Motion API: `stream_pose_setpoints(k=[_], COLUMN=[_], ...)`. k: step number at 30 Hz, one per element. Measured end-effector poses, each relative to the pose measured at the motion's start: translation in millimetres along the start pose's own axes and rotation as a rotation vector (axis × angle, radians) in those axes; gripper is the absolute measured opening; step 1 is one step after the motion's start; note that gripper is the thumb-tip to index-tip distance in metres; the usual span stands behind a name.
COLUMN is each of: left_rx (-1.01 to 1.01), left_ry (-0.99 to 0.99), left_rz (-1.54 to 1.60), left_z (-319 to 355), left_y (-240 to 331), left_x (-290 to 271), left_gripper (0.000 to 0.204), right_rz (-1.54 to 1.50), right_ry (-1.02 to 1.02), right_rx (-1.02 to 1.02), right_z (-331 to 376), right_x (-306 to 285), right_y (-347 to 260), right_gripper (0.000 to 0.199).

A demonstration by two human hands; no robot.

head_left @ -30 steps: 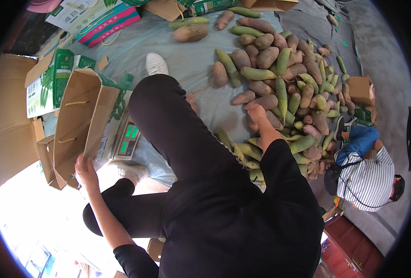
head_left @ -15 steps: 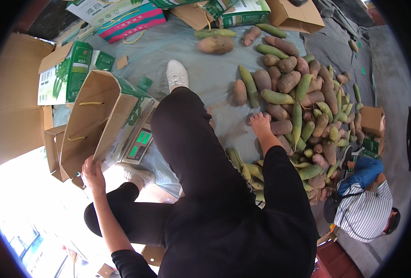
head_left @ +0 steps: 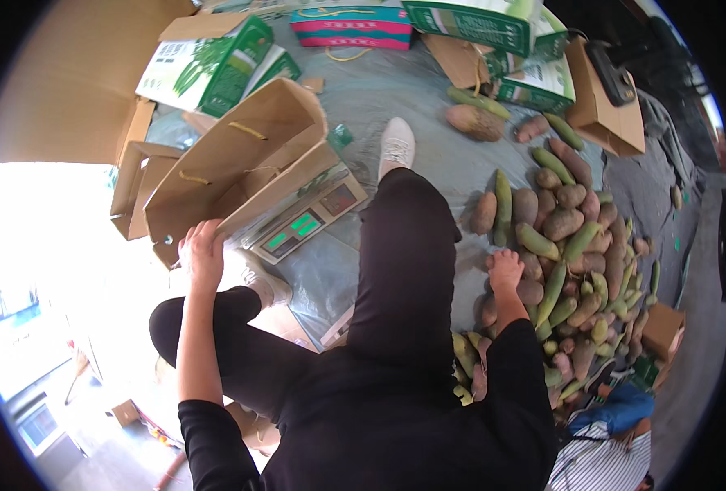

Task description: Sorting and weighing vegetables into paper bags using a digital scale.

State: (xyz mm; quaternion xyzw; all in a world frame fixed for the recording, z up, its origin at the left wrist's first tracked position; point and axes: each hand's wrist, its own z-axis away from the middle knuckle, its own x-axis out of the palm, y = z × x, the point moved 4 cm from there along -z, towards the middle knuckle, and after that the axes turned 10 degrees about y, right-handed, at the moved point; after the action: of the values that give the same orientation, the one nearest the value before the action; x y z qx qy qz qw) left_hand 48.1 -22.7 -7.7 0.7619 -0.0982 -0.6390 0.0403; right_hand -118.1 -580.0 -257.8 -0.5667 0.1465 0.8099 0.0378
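My left hand (head_left: pixel 202 254) grips the near corner of an open cardboard carton (head_left: pixel 285 123) with yellow cord handles. The carton stands tilted on a digital scale (head_left: pixel 297 233) with a lit green display; its inside shows only in part. At the left edge of a large heap of radishes (head_left: pixel 563 222), my right hand (head_left: pixel 506 270) curls its fingers over a brownish-red one, mostly hidden beneath them. Another brownish-red radish (head_left: pixel 530 291) lies right beside that hand. The heap mixes long green radishes (head_left: pixel 552 293) with thicker brownish ones.
Green-and-white printed cartons (head_left: pixel 207 65) stand at the far left. A pink-and-blue box (head_left: pixel 351 29) and a brown open box (head_left: pixel 604 102) lie at the back. Bluish plastic sheeting (head_left: pixel 428 90) covers the ground. A person in a striped shirt (head_left: pixel 604 458) is beyond the heap, lower right.
The whole view has swung, so carton, scale and heap appear farther right and the other person lower. My left hand keeps its hold on the carton's corner; my right hand remains at the heap's edge.
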Motion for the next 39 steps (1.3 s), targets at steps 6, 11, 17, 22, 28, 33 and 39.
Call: stream_pose_setpoints(k=[6,11,17,22,28,33,39], left_rx=[0.024,0.002,0.022,0.06,0.07,0.075,0.055], left_ry=[-0.016,-0.043,-0.021,0.001,0.019,0.018,-0.004], left_rz=[0.037,0.047,0.063,0.08,0.08,0.094,0.098], left_z=[0,4,8,11,12,11,8], left_y=[6,7,3,-3,-5,-5,0], left_x=[0,-7,-7,-2,-4,-3,-3], left_gripper=[0.021,0.022,0.022,0.018,0.012,0.011,0.013], right_rz=[-0.58,-0.971,-1.429,-1.615,-1.259,-0.967,-0.202], right_ry=[0.166,0.371,0.328,0.406,0.544,0.532,0.782], right_rx=[0.479,0.212,0.019,-0.309,-0.752,-0.899,-1.037], right_z=[-15,-53,-77,-70,-60,-61,-69], right_x=[6,-49,-217,-363,-454,-452,-420], right_y=[26,2,-51,-125,-226,-299,-356], right_gripper=[0.058,0.043,0.041,0.041,0.043,0.043,0.026])
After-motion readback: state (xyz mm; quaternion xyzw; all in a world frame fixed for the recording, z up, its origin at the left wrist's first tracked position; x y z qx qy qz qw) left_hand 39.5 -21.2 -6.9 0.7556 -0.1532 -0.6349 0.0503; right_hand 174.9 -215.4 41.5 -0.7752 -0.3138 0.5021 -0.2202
